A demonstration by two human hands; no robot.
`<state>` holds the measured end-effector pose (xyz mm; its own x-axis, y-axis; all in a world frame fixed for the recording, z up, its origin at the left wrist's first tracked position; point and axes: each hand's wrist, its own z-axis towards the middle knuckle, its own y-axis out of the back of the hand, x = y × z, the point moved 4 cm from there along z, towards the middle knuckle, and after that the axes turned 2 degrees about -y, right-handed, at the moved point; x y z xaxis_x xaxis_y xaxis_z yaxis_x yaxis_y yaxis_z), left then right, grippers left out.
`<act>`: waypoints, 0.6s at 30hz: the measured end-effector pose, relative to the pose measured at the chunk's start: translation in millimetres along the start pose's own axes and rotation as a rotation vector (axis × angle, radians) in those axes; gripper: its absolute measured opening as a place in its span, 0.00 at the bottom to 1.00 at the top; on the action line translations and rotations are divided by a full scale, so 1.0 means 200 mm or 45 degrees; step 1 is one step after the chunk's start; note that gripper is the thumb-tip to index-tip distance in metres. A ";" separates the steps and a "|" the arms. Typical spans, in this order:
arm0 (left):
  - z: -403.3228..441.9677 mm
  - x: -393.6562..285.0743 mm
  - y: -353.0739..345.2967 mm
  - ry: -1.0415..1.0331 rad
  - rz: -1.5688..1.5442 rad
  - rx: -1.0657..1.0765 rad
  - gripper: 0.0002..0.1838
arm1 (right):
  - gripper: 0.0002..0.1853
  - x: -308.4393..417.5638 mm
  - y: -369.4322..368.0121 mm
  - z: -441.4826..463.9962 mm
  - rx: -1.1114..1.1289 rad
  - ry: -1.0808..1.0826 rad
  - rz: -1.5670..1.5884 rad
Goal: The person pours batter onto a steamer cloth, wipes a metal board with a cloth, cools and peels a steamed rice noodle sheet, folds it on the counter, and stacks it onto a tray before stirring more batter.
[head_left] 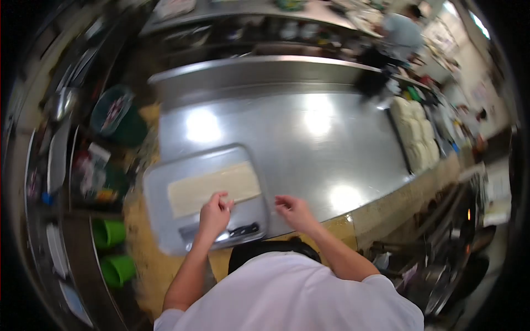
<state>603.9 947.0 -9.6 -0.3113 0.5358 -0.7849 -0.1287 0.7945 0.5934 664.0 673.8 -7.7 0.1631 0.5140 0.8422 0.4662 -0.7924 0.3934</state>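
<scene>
On the left part of the steel worktable point(287, 146), a metal tray point(157, 212) carries a flat, pale dough sheet point(193, 190), which lies a little slanted inside the rim. The left hand point(214, 215) is over the near edge of the dough sheet, to the right of its middle, with the fingers curled inward; whether they touch or pinch the dough, I cannot tell. Nearer to the body, a black-handled knife point(244, 229) rests in the tray, and the left wrist partly covers its blade. The right hand point(295, 212) is just beside the tray, past its right side, above the front part of the worktable. Its fingers are loosely bent and it holds nothing visible, so it is apart from the dough sheet, to the right of it. At the right end of the worktable, pale blocks point(417, 132) stand in rows. Across the worktable, at upper right, there is another person point(402, 36) in a light shirt
</scene>
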 end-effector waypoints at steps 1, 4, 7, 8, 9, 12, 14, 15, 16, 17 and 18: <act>-0.02 -0.07 -0.11 -0.054 -0.030 0.072 0.18 | 0.20 -0.02 0.03 -0.04 -0.025 0.026 0.020; -0.12 -0.34 -0.41 -0.221 0.034 0.320 0.18 | 0.20 -0.10 0.16 -0.21 -0.142 0.126 0.039; -0.25 -0.58 -0.69 -0.380 0.004 0.482 0.18 | 0.21 -0.22 0.36 -0.43 -0.246 0.063 0.062; -0.30 -0.65 -0.78 -0.423 0.010 0.539 0.17 | 0.21 -0.29 0.41 -0.51 -0.298 0.047 0.091; -0.33 -0.71 -0.84 -0.457 0.018 0.591 0.17 | 0.21 -0.34 0.46 -0.58 -0.342 0.033 0.120; -0.46 -0.94 -1.07 -0.563 0.026 0.709 0.17 | 0.21 -0.46 0.66 -0.89 -0.478 0.001 0.168; -0.57 -1.10 -1.22 -0.682 0.078 0.765 0.17 | 0.21 -0.58 0.77 -1.08 -0.569 -0.048 0.221; -0.63 -1.17 -1.30 -0.736 0.078 0.802 0.17 | 0.21 -0.66 0.81 -1.17 -0.623 -0.056 0.252; -0.71 -1.24 -1.38 -0.785 0.075 0.837 0.17 | 0.21 -0.74 0.85 -1.26 -0.673 -0.065 0.282; -0.78 -1.32 -1.47 -0.835 0.101 0.878 0.18 | 0.21 -0.81 0.89 -1.35 -0.745 -0.053 0.336; -0.86 -1.39 -1.55 -0.886 0.125 0.918 0.18 | 0.20 -0.89 0.94 -1.43 -0.818 -0.040 0.388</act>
<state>568.9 502.4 56.0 0.3586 0.4731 -0.8047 0.5404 0.5978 0.5922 472.9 339.8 21.6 0.2343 0.2405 0.9419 -0.2071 -0.9343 0.2901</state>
